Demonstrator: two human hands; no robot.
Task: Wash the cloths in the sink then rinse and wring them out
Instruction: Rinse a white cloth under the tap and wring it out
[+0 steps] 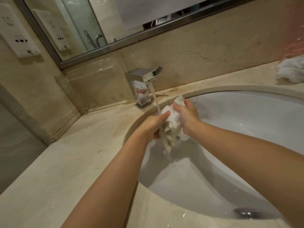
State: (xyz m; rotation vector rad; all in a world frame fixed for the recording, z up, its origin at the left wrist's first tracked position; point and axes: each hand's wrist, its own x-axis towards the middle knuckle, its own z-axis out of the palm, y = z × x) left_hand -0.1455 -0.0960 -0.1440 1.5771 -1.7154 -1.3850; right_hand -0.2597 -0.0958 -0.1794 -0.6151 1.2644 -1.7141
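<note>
A wet white cloth point(172, 127) is bunched between both my hands over the left side of the white sink point(246, 129). My left hand point(153, 125) grips its left side, fingers curled into the fabric. My right hand point(187, 114) grips the upper right part, thumb on top. A thin stream of water point(156, 101) runs from the chrome tap point(144, 84) and lands on the cloth by my left fingertips. The cloth's lower end hangs down into the basin. A second white cloth point(291, 69) lies on the counter at the far right.
The beige marble counter point(65, 162) surrounds the basin. The metal drain point(246, 212) sits at the basin's near right. A mirror point(98, 22) hangs above the backsplash, and a white socket panel point(18, 35) is on the left wall.
</note>
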